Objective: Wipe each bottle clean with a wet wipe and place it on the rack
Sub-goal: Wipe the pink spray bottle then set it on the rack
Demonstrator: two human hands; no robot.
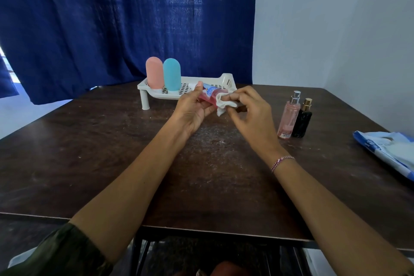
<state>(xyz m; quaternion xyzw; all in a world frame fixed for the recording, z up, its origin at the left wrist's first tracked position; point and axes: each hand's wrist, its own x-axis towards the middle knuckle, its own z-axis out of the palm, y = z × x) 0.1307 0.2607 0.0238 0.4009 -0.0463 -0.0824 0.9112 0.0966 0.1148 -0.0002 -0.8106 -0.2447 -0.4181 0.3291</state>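
My left hand grips a small pink bottle with a blue-and-white label, held tilted above the table. My right hand pinches a crumpled white wet wipe against the bottle's right end. Behind them stands the white perforated rack on short legs. A pink capsule-shaped bottle and a teal one stand upright side by side at the rack's left end. A clear pink spray bottle and a black bottle with a gold cap stand together on the table to the right.
A dark wooden table carries everything. A blue-and-white wet wipe pack lies at the right edge. A dark blue curtain hangs behind the rack, and a white wall is at the right.
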